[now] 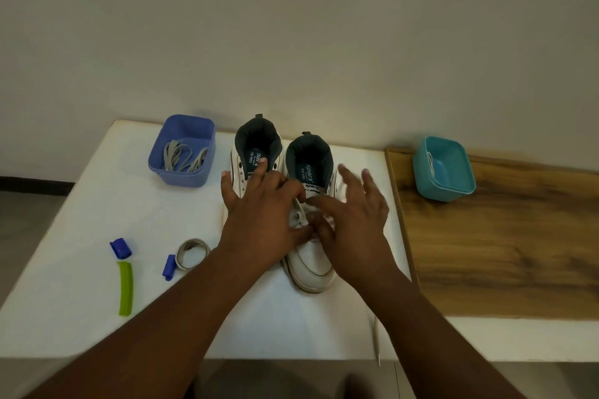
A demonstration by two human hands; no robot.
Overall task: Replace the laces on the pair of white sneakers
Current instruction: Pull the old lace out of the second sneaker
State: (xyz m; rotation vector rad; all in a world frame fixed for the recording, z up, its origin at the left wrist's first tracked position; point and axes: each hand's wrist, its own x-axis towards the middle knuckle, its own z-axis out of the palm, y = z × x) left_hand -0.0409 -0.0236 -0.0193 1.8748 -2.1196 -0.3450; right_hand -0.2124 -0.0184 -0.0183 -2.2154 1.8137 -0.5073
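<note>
Sneakers, white pair, stand side by side at the white tabletop's [97, 204] far edge. Left hand [259, 214] lies across left sneaker [241, 168], fingers spread, thumb at right sneaker's [311, 262] white lace [299, 215]. Right hand [353, 223] pinches that lace, other fingers splayed.

sneakers [311, 266] smooth white leather-look, dark cloth lining; tubs [181, 152] glossy plastic; board [505, 236] grained wood; table [97, 204] matt white
</note>
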